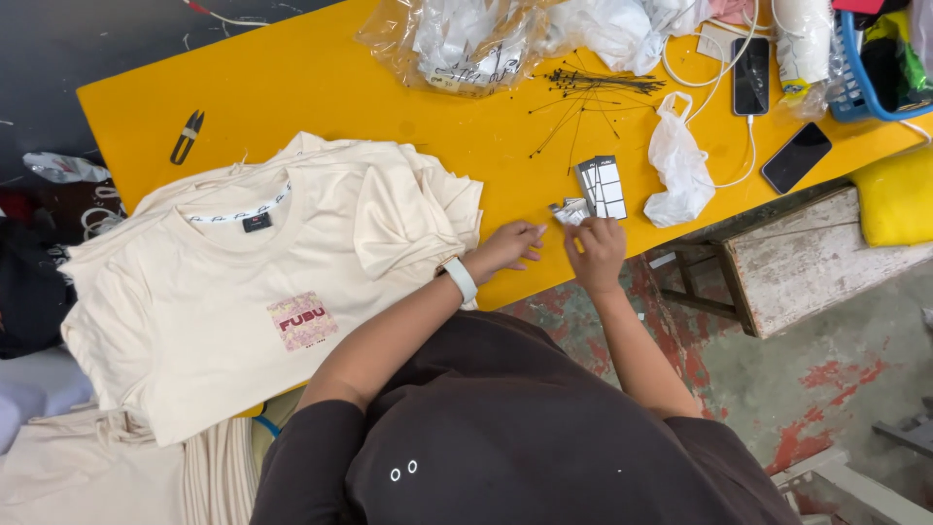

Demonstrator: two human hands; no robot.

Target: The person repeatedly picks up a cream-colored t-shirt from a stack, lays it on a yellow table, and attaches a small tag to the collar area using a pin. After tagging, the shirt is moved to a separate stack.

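My left hand [508, 245] rests on the front edge of the yellow table [321, 78], fingers loosely spread, touching a small bunch of paper tags [570, 211]. My right hand [596, 251] pinches the same tags from the right. A second stack of white tags [603, 185] stands just behind them. A pile of cream T-shirts [243, 282] with a small pink chest print lies to the left, by my left forearm. A white band sits on my left wrist [461, 280].
Black tag pins [593, 92] lie scattered at the back. A white plastic bag [677, 165], two phones [750, 76] with a cable, a clear bag of tags [457, 44], thread snips [187, 136] and a blue basket [860, 68] are on the table. A worn white stool [807, 258] stands right.
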